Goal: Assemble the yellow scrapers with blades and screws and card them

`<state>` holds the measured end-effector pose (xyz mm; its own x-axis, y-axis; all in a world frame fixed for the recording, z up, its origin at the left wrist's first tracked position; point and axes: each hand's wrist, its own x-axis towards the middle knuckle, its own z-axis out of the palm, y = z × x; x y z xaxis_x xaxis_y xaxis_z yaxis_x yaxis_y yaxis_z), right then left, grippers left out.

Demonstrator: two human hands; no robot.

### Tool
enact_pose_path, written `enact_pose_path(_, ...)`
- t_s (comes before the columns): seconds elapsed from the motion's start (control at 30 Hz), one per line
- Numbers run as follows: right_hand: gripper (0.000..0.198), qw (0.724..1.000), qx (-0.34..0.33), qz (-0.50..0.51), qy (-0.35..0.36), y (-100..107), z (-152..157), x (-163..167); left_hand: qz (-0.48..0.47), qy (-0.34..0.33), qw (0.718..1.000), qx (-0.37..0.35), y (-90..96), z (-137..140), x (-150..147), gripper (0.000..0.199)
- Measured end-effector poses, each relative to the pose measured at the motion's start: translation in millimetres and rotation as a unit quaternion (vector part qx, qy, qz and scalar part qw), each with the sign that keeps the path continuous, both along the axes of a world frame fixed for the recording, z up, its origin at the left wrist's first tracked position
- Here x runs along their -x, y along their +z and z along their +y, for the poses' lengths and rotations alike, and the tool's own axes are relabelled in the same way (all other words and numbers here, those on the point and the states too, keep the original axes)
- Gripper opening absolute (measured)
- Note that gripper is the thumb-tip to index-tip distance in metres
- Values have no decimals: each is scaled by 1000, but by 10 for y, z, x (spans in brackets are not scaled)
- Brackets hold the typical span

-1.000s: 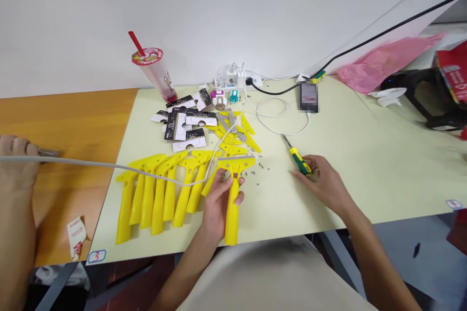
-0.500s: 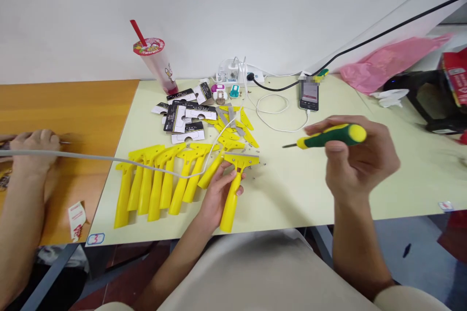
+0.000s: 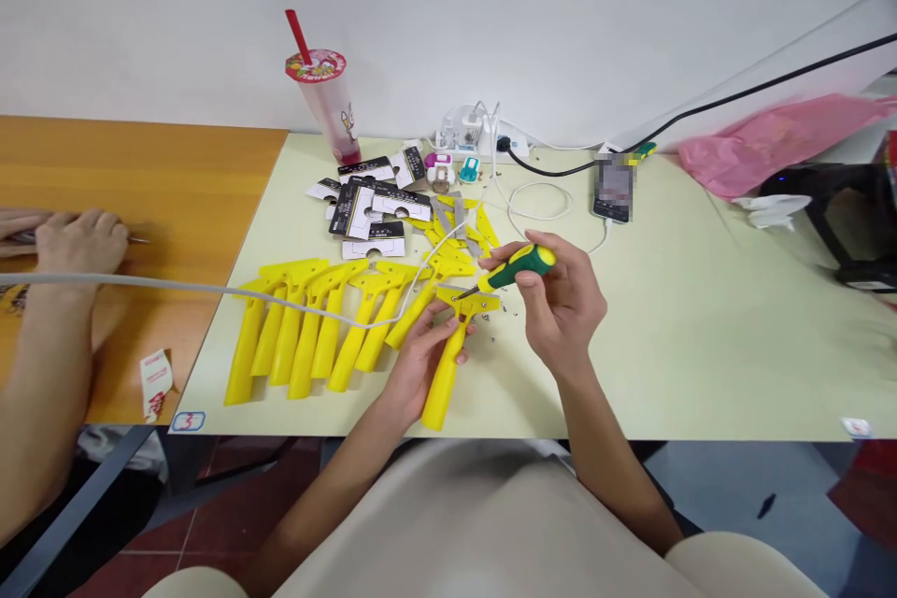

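My left hand (image 3: 419, 355) is closed round the neck of a yellow scraper (image 3: 443, 381), whose wide head points away from me. In my right hand (image 3: 564, 304) is a green and yellow screwdriver (image 3: 519, 268), gripped by the handle. Its tip meets the scraper's head at the left screw. Left of my hands, several yellow scraper handles (image 3: 300, 336) lie side by side. Loose yellow head pieces and grey blades (image 3: 459, 213) are piled beyond, with small screws (image 3: 493, 339) scattered beside the held scraper.
Black and white blade boxes (image 3: 375, 241) and a cup with a red straw (image 3: 329, 107) stand behind. A power strip (image 3: 462, 145), a phone (image 3: 613, 192) and a pink bag (image 3: 763, 140) line the back. A white cable (image 3: 315, 308) crosses the handles. Another person's hand (image 3: 84, 248) is at left.
My right hand has moved left and brought the screwdriver from the side onto the scraper's head. My left hand still holds the scraper. The whole view has shifted slightly.
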<state>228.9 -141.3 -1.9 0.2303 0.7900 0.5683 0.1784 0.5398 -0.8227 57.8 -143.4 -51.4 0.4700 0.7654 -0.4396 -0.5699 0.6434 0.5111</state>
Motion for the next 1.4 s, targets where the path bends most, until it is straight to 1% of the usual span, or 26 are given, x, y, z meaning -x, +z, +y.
enact_pose_path(0.17, 34, 999, 27, -32, -16, -39, -6, -13, -2, -4, 1000, 0, -13, -6, -5, 43)
enact_pose_path(0.37, 35, 999, 25, -25, 1, -43, 9, -6, -4, -4, 1000, 7, 15, -8, 2, 42)
enact_pose_path(0.53, 37, 998, 28, -63, 6, -40, 10, -40, -5, -5, 1000, 11, 20, -13, 7, 41)
enact_pose_path(0.63, 41, 996, 5, -93, 2, -19, 7, -74, -6, -5, 1000, 5, 0, -13, 8, 41)
enact_pose_path(0.77, 48, 989, -27, -142, 14, 69, -24, -104, -1, -2, 1000, 12, 7, -11, 11, 44)
enact_pose_path(0.9, 57, 987, -29, -155, 34, 154, -86, -104, 2, 0, 1000, 17, 38, -15, 8, 44)
enact_pose_path(1.03, 64, 986, -19, -160, 45, 175, -120, -104, 0, 1, 1000, 14, 42, -19, 4, 42)
enact_pose_path(1.13, 65, 985, -23, -169, 36, 163, -115, -111, -1, 1, 1000, 9, 28, -21, 8, 42)
enact_pose_path(1.23, 62, 984, -37, -174, 22, 145, -99, -128, -2, 2, 1000, 7, 14, -24, 15, 43)
enact_pose_path(1.4, 64, 980, -77, -184, -10, 120, -74, -167, -3, 4, 1000, 8, 19, -28, 20, 42)
